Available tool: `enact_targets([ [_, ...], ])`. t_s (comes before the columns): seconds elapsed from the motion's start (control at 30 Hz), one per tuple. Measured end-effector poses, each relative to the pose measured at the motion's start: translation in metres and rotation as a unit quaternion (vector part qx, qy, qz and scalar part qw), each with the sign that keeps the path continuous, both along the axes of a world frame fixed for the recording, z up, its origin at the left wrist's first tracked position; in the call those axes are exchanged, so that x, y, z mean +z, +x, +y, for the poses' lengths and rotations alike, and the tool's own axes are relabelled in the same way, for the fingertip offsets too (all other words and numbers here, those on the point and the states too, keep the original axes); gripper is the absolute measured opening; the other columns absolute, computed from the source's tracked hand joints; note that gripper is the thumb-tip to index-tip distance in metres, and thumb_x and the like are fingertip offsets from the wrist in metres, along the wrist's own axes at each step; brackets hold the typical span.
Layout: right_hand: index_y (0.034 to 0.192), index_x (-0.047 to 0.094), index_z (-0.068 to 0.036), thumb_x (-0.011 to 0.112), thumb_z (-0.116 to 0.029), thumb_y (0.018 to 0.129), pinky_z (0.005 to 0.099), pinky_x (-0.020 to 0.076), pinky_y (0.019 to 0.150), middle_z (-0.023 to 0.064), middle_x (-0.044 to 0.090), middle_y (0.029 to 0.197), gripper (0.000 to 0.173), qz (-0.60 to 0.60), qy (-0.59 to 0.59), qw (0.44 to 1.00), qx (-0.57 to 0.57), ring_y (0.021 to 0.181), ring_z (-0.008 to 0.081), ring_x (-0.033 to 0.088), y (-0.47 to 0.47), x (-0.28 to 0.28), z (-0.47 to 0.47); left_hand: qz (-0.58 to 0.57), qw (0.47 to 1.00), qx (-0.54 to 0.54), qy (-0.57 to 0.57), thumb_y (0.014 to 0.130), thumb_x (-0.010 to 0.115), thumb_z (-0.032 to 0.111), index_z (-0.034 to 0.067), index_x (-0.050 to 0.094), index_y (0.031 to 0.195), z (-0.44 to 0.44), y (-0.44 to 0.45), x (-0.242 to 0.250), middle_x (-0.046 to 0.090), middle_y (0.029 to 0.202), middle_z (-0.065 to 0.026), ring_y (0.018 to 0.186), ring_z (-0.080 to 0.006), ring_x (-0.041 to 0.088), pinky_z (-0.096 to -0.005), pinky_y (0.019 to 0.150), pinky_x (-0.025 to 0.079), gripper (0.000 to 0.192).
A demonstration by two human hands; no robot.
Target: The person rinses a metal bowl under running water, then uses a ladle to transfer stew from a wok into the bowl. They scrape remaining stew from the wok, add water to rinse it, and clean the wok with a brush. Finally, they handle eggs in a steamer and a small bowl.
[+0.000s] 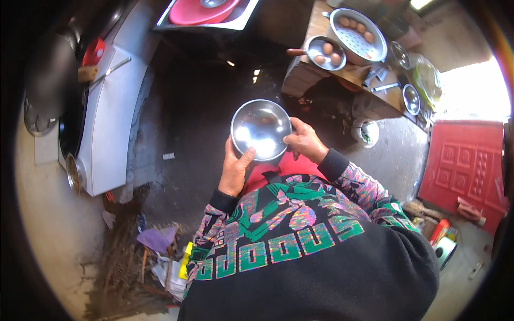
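Note:
A shiny metal bowl (261, 120) is held in front of my body over the dark floor, its hollow turned up toward me. Nothing shows inside it but bright reflections. My left hand (236, 170) grips the lower left of the rim, thumb over the edge. On the right side, my right hand (305, 139) has its thumb at the rim and its other fingers partly hidden behind the bowl.
At the upper right, a wooden table (317, 24) bears a perforated metal pan (357, 42) and a wooden-handled pot (336, 64), both with eggs. A white counter (110, 132) runs along the left. A pink basin (188, 16) stands at the top. Firewood (120, 257) lies lower left; a red door (461, 168) is right.

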State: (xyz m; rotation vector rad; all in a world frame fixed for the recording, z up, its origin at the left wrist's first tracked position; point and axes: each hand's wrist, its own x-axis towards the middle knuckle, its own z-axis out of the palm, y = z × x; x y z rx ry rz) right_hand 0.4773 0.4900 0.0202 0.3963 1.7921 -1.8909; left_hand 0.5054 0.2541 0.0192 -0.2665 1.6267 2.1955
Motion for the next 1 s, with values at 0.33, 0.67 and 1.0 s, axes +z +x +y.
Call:
enact_targets([
  [0.33, 0.114, 0.055, 0.003, 0.063, -0.011, 0.086, 0.0321, 0.0514, 0.043, 0.0098, 0.061, 0.071, 0.032, -0.033, -0.001, 0.986, 0.166, 0.051, 0.0173, 0.061, -0.054, -0.019, -0.042, -0.107, 0.986, 0.115, 0.051, 0.086, 0.056, -0.003, 0.010, 0.035, 0.143, -0.028, 0.000, 0.001, 0.054, 0.129, -0.0131, 0.110, -0.0275, 0.062, -0.0413, 0.083, 0.058, 0.062],
  [0.67, 0.118, 0.057, -0.004, 0.060, -0.003, 0.085, 0.0295, 0.0549, 0.043, 0.0066, 0.064, 0.080, 0.033, -0.089, -0.042, 0.967, -0.235, 0.049, 0.0105, 0.056, -0.046, -0.041, 0.177, -0.112, 0.988, -0.101, 0.045, 0.101, 0.053, 0.015, 0.002, 0.050, 0.133, 0.057, -0.098, 0.002, 0.063, 0.121, -0.0180, 0.102, -0.0271, 0.067, -0.0357, 0.086, 0.056, 0.034],
  [1.0, 0.090, 0.054, -0.007, 0.060, -0.002, 0.082, 0.0309, 0.0507, 0.044, 0.0055, 0.056, 0.069, 0.011, -0.054, -0.024, 0.810, -0.584, 0.052, 0.0130, 0.055, -0.036, -0.070, 0.390, -0.127, 0.978, -0.161, -0.037, 0.101, 0.053, 0.011, 0.003, 0.056, 0.121, 0.133, -0.149, -0.003, 0.067, 0.110, -0.0148, 0.095, -0.0232, 0.069, -0.0330, 0.082, 0.057, 0.022],
])
